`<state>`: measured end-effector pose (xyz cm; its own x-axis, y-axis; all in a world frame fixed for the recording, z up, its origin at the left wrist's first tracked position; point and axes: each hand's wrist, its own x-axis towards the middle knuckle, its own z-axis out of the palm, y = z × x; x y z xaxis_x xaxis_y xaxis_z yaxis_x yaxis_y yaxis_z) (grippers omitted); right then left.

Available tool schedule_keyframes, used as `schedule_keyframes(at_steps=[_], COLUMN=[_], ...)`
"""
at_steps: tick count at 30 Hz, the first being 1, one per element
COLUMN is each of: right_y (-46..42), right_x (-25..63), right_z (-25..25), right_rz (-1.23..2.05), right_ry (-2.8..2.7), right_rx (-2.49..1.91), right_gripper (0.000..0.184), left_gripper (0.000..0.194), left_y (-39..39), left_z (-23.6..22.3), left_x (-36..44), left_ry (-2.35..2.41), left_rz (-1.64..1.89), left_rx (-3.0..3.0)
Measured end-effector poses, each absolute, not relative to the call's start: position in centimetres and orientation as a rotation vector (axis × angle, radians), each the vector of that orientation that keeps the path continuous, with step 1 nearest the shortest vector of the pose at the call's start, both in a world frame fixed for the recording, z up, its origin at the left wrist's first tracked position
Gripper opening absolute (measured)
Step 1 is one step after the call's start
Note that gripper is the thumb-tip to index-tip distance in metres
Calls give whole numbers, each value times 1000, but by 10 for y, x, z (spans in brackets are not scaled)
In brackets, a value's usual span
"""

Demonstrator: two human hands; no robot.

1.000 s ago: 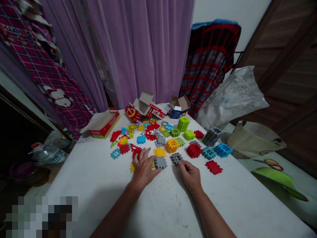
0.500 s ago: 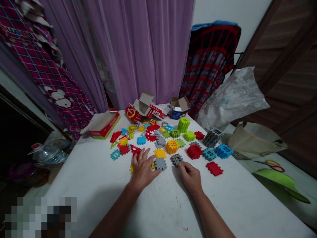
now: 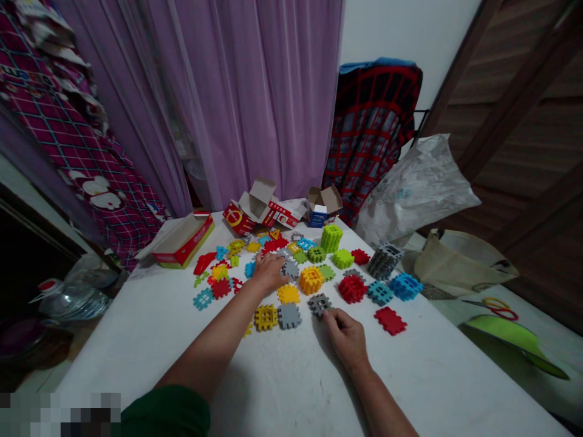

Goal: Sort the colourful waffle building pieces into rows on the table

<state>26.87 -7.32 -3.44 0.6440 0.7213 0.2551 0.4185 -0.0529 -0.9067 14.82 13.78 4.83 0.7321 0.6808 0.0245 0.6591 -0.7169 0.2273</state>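
Pinching the dark-grey window tile (image 3: 320, 303) in the right hand (image 3: 348, 340), ideally lightly, while poising the half-curled left hand (image 3: 269, 273), hold unclear, beside far grey tiles (image 3: 290, 271).

White table (image 3: 286, 388) of notched, coloured pieces (image 3: 289, 316)
Open boxes (image 3: 238, 220) stand at the far end, a flat red piece (image 3: 390, 320) nearer.

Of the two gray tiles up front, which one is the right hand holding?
The dark gray windowed tile, pinched at its near edge by the right hand. The plain gray tile to its left is lighter and untouched.
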Motion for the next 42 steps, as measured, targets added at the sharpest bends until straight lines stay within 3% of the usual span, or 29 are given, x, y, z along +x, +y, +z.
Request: schedule_keyframes(at_steps=[4,11,22,31,42], right_y=[-71,-70,-71,-69,-70], right_x=[265,263,267,264,264], right_z=[-33,-33,-33,-35,-31], right_rz=[296,284,281,261,238], right_ry=[-905,-894,-917,-895,-853], right_rx=[-1666,-1669,-1682,-1689,-1663], right_gripper=[46,46,44,43,46], left_gripper=[54,40,40,39,39], left_y=[145,148,147,76,38], left_z=[43,42,51,51,40], left_x=[155,158,139,75,72], left_ry=[1048,1051,1102,1064,1057], left_rz=[77,37,188,374,420], left_rx=[2759,2799,2730,2553,2590])
